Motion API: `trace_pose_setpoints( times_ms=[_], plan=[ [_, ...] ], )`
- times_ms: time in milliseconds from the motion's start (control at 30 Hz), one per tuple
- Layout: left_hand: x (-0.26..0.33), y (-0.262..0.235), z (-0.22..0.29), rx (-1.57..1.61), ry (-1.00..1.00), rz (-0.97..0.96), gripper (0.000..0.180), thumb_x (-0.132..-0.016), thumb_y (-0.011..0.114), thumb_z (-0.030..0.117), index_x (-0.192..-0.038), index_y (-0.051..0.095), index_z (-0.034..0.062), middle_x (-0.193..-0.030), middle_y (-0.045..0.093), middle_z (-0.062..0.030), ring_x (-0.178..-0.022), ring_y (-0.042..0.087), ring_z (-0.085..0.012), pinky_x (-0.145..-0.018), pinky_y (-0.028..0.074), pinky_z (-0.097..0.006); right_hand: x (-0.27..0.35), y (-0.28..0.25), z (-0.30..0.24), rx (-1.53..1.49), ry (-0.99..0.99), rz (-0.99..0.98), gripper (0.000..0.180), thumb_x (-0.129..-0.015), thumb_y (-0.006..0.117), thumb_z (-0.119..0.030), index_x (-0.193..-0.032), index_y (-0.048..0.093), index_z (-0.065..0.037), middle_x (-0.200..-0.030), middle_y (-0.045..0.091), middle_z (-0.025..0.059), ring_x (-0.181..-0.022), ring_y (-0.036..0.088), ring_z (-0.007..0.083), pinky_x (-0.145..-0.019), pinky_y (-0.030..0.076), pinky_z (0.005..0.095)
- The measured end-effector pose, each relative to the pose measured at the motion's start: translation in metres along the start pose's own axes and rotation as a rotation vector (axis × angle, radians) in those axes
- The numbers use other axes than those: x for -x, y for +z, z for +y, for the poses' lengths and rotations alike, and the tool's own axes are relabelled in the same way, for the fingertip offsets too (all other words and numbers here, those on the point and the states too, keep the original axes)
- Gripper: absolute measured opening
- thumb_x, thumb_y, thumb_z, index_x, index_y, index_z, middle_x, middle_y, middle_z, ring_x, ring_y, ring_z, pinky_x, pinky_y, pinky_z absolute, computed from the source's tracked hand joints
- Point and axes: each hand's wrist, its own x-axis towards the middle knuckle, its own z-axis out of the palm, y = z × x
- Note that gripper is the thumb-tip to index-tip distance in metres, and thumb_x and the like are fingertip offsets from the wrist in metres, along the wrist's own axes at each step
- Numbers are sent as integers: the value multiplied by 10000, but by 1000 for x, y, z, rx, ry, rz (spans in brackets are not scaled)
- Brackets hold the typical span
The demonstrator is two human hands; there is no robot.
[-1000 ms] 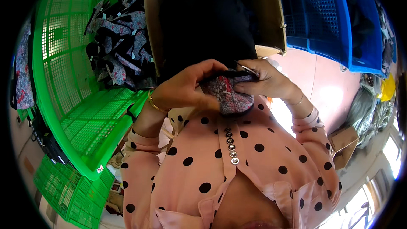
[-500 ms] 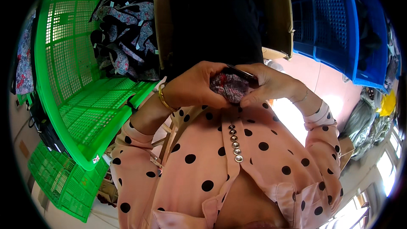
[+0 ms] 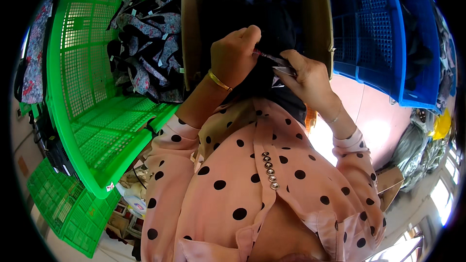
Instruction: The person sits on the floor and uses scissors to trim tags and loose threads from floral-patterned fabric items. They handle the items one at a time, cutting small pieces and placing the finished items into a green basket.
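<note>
Reddish cloth piece [image 3: 264, 55] spans 2 hands, seemingly mid-work!
Left hand [image 3: 235, 54] clamps it in a fist; right hand [image 3: 310, 76] pinches silver snips [image 3: 285, 70] at its far end. Thin, edge-on, pattern unclear. Floral pieces [image 3: 141, 75] heap in the green crate [image 3: 107, 131]; how many remain, I can't tell.

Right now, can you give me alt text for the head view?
A person's left hand grips a mostly hidden patterned fabric piece while the right hand holds a slim metal tool close beside it. Around them are a cardboard box, a green crate of floral pieces on the left, and a blue crate on the right.
</note>
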Motion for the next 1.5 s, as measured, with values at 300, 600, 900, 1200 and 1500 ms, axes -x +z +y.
trace_pose_setpoints(
  times_ms=[300,600,900,1200,1500],
  plan=[
    [1,-22,-12,348,47,-298,256,-702,643,-77,-912,567,48,-885,547,-98,-766,599,-271,-639,482,-336,15,17,36,304,-26,137,325,-669,759,-1,-879,523,-77,-647,589,99,-548,598,253,-510,458,311],
    [17,8,-18,230,-23,-113,323,-622,613,-119,-875,538,69,-820,500,-95,-747,561,-284,-642,470,-358,6,3,39,-770,529,70,337,-940,614,-292,-1088,537,0,-661,506,9,-543,436,63,-511,374,210],
    [4,-14,-4,297,67,-49,283,-685,721,3,-936,634,99,-956,614,-59,-881,578,-248,-764,481,-344,-10,30,56,-710,581,111,356,-935,618,-367,-927,565,-16,-599,435,-29,-550,381,41,-500,319,196],
    [-5,17,2,108,203,-89,210,-688,783,161,-877,696,132,-879,593,11,-834,551,-201,-752,466,-305,11,15,58,-526,436,205,406,-1001,463,-411,-979,540,-13,-625,494,34,-556,474,109,-527,389,252],
    [-8,32,-1,104,234,-24,65,-732,742,165,-771,693,148,-821,598,44,-804,545,-173,-736,443,-305,41,9,58,236,284,111,411,-916,551,-478,-895,559,-68,-619,589,100,-558,615,260,-507,482,335]
  ],
)
